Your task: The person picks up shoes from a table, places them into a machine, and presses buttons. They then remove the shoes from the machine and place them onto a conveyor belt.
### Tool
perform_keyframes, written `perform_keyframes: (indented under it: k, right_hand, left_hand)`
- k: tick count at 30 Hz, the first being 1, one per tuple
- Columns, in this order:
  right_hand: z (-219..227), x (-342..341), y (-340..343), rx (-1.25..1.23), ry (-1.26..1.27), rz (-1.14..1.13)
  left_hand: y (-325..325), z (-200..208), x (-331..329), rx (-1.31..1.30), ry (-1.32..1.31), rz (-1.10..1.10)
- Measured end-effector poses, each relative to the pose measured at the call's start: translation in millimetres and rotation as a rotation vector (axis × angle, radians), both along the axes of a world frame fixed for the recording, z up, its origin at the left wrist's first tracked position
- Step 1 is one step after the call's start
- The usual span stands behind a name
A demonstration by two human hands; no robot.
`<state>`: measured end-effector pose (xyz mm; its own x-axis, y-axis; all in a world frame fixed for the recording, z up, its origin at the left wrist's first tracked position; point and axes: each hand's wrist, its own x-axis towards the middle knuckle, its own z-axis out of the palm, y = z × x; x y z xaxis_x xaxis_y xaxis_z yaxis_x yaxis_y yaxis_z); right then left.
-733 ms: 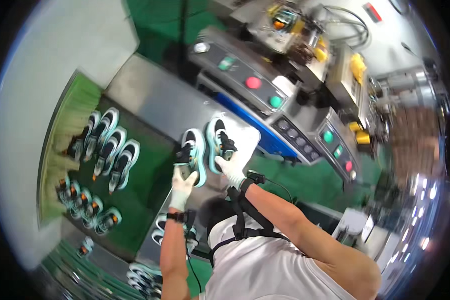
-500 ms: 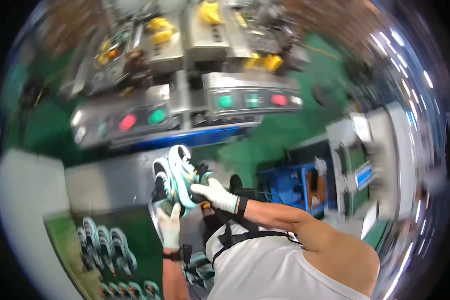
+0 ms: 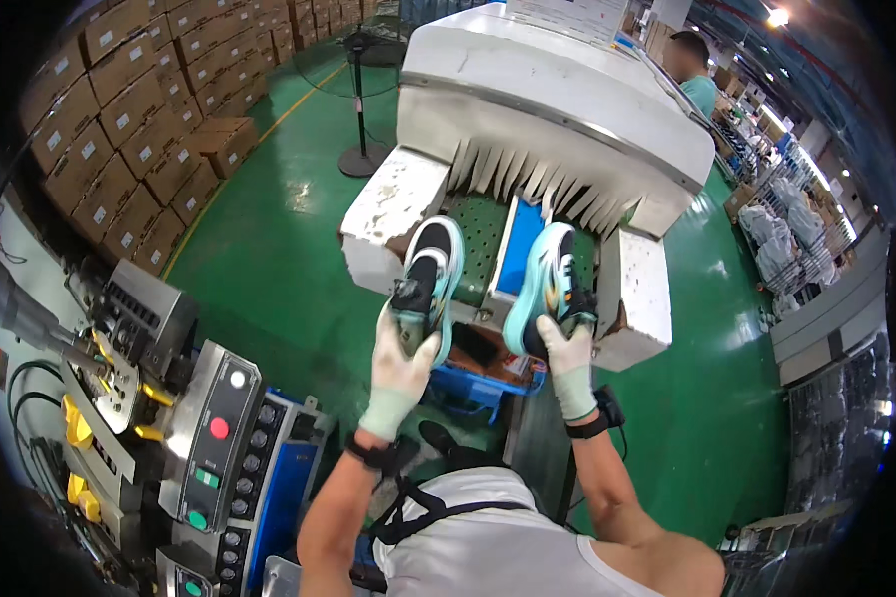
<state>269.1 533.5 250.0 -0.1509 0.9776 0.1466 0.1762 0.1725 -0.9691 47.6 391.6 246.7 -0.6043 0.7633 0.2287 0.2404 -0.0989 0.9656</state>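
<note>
In my gloved left hand is a black, white and mint running shoe, gripped at its heel with the toe pointing away. My gloved right hand grips a second running shoe by the heel, tilted so its pale mint sole side shows. Both shoes are over the near end of a white machine's conveyor, a green perforated belt with a blue strip down its middle. Pale hanging flaps curtain the machine's mouth just beyond the toes. Whether the shoes touch the belt I cannot tell.
White side blocks flank the belt, and a blue crate sits below it. A control panel with buttons stands left. Stacked cartons and a fan stand are farther back. Another person is behind the machine.
My view has turned from the button-panelled machines to the white conveyor machine. The two shoes, held close together before, are now apart, one in each hand, at the belt.
</note>
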Motion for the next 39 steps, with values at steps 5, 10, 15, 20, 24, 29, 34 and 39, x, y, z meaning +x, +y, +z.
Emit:
perform_keyframes:
  k: [5,10,15,20,24,29,34,39]
  right_hand:
    - [-38,-5,174,0.123,-0.73,-0.407]
    - [1,-16,305,-0.01,-0.771,-0.2]
    - [20,-113,189,0.607,-0.531,-0.176]
    - [-41,-200,4,0.103,-0.236,0.911]
    - [-136,-239,-104,-0.324,-0.298,1.411]
    - [-189,-220,-196,-0.032,-0.811,1.815]
    - [-210,-180,-231,0.025,-1.295,1.806]
    - [-223,-223,-231,-0.235,-1.646,1.913]
  left_hand:
    - [222,-56,-36,-0.043,0.312,-0.004]
    - [339,-43,-63,0.077,0.318,-0.1]
    - [199,-41,-80,0.094,0.269,-0.15]
    - [-58,-120,-57,-0.413,-0.075,0.104]
    - [-309,-172,45,-0.723,-0.38,1.018]
    - [-524,-219,388,-0.94,-0.67,2.28]
    - [-519,-226,634,-1.054,-1.133,2.777]
    - [-568,-240,686,-1.144,-0.688,2.837]
